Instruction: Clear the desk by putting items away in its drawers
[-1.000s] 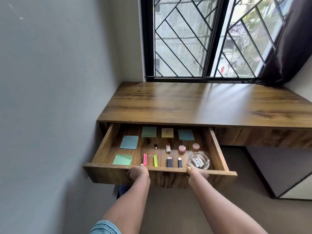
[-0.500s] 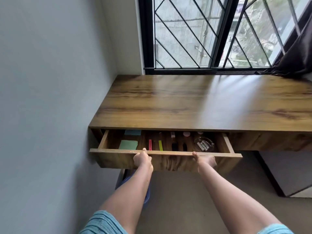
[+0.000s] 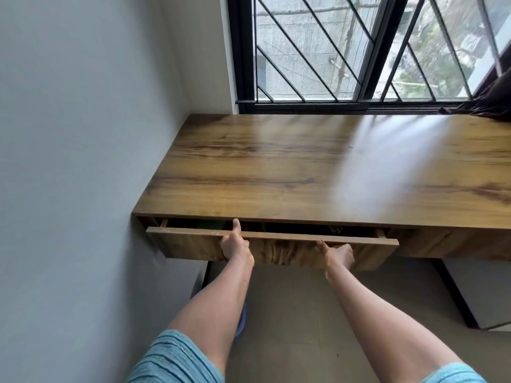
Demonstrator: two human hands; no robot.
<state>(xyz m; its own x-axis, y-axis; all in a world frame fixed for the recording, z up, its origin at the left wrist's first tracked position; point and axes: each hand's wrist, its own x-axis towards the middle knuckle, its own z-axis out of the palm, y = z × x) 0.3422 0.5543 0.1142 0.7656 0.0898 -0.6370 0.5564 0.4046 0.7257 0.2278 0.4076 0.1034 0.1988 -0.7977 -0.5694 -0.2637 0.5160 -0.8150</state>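
Two hands on one drawer front: my left hand grips the drawer panel with the thumb hooked over its top edge and the fingers curled under its lower edge; my right hand presses lower on the panel, fingers tucked beneath — whether they clasp the edge or merely push I cannot tell. The drawer hangs under the front-left corner of the desk, nearly shut, only a dark slot open between panel and desktop edge. Contents in that slot are too shadowed to name. I judge the step to be the final push home: both hands should drive evenly so the panel stays square on its runners, and the left thumb must lift clear before the gap closes — a pinch risk. Nothing lies on the desktop in view. Beyond its rear edge stands a barred window, with a dark curtain at the rear-right corner. The wall runs close along the left edge and leaves little room beside the panel.
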